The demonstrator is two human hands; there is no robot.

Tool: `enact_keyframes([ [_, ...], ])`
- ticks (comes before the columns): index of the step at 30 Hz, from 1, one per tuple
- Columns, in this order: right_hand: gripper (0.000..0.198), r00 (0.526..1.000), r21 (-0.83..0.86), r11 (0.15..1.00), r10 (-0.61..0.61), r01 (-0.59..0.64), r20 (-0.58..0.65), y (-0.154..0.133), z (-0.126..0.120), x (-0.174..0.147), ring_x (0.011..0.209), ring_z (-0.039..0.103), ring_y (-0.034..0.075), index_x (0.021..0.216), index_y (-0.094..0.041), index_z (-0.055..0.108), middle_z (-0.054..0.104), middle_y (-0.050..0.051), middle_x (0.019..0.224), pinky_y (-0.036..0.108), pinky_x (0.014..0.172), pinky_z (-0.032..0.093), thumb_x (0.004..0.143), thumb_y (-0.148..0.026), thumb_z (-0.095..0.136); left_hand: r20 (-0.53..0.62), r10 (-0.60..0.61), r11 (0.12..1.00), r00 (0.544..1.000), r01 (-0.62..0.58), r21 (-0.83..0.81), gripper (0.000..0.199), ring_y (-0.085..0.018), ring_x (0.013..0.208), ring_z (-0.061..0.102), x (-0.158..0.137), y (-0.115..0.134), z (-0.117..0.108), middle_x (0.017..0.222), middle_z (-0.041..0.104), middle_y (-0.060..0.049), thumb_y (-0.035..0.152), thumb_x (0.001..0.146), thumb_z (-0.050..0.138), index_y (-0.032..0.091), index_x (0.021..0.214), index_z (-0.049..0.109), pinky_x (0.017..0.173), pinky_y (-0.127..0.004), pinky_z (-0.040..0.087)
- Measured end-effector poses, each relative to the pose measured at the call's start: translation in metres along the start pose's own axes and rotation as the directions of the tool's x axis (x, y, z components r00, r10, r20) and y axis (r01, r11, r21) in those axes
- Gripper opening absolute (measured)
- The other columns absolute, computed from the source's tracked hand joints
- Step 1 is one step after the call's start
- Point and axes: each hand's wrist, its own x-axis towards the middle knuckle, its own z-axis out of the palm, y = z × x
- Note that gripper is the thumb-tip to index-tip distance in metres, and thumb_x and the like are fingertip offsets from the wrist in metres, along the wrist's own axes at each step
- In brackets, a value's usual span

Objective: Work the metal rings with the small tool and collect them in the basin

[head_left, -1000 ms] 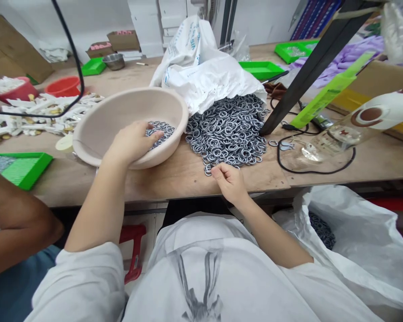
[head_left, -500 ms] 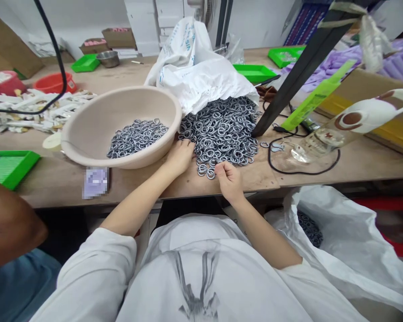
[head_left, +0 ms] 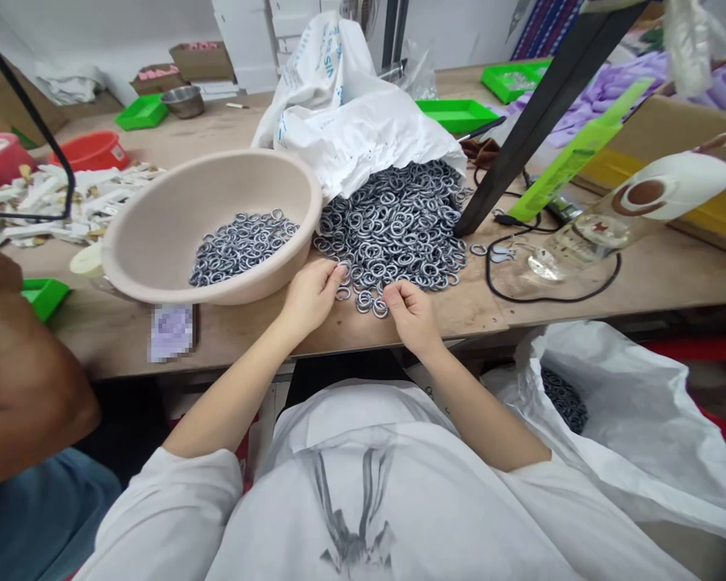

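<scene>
Here, a bowl [head_left: 157, 214] holds rings [head_left: 242, 248] and a sack [head_left: 369, 129] spills more; left hand [head_left: 310, 297] and right hand [head_left: 412, 316] each show a pressed-together grip, contents unclear.

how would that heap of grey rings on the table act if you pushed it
The grey rings would probably slide apart and spread, since they lie loosely heaped. Each one likely feels stiff, judging by its smooth metallic sheen.

Bare tabletop [head_left: 354, 332] is lying open along the front edge between left hand [head_left: 310, 298] and right hand [head_left: 412, 316]; the basin [head_left: 169, 218] is blocking leftward passage, a slanting post [head_left: 543, 121] is obstructing the right.
</scene>
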Motion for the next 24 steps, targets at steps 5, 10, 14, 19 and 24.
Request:
enact_keyframes([
  [5, 0.043, 0.984, 0.045, 0.993, -0.118, 0.113, 0.133, -0.027, 0.006, -0.007, 0.085, 0.061, 0.017, 0.115, -0.021, 0.062, 0.068, 0.005, 0.101, 0.032, 0.080, 0.049, 0.092, -0.057, 0.056, 0.226, -0.253, 0.684, 0.941, 0.339, -0.646, 0.042, -0.010, 0.052, 0.044, -0.040, 0.023, 0.004, 0.061, 0.057, -0.001, 0.055, 0.083, 0.064, 0.017, 0.067, 0.062, 0.049, -0.022, 0.033],
  [10, 0.040, 0.925, 0.212, 0.977, -0.076, -0.005, 0.373, -0.047, 0.020, -0.009, 0.077, 0.065, 0.017, 0.108, -0.021, 0.065, 0.069, 0.002, 0.083, 0.031, 0.076, 0.052, 0.089, -0.056, 0.062, 0.299, -0.343, 0.481, 0.891, 0.439, -0.759, 0.046, -0.007, 0.047, 0.039, -0.070, 0.033, 0.010, 0.054, 0.047, 0.003, 0.054, 0.074, 0.075, 0.017, 0.060, 0.053, 0.044, -0.020, 0.032],
  [14, 0.044, 0.944, 0.237, 0.970, -0.027, -0.055, 0.329, -0.045, 0.025, -0.005, 0.066, 0.058, 0.014, 0.085, -0.020, 0.063, 0.062, 0.000, 0.070, 0.028, 0.066, 0.047, 0.092, -0.062, 0.053, 0.340, -0.260, 0.437, 0.904, 0.424, -0.793, 0.045, -0.007, 0.048, 0.036, -0.079, 0.031, 0.007, 0.055, 0.041, 0.004, 0.051, 0.080, 0.070, 0.017, 0.060, 0.050, 0.045, -0.020, 0.032],
  [19, 0.048, 0.906, -0.057, 0.969, -0.202, 0.240, 0.371, -0.049, 0.019, -0.017, 0.064, 0.049, 0.013, 0.076, -0.019, 0.059, 0.056, 0.001, 0.068, 0.028, 0.062, 0.037, 0.097, -0.060, 0.045, 0.312, -0.269, 0.374, 0.911, 0.397, -0.838, 0.045, -0.006, 0.047, 0.033, -0.083, 0.026, 0.004, 0.053, 0.038, 0.006, 0.050, 0.082, 0.069, 0.017, 0.061, 0.048, 0.046, -0.019, 0.033],
  [24, 0.051, 0.863, -0.152, 0.915, -0.285, 0.375, 0.417, -0.054, 0.022, -0.026, 0.061, 0.047, 0.012, 0.069, -0.020, 0.052, 0.052, 0.000, 0.064, 0.026, 0.060, 0.032, 0.101, -0.056, 0.038, 0.313, -0.290, 0.336, 0.905, 0.402, -0.852, 0.046, -0.007, 0.047, 0.033, -0.085, 0.022, 0.005, 0.053, 0.039, 0.006, 0.052, 0.077, 0.074, 0.018, 0.063, 0.047, 0.046, -0.020, 0.034],
])
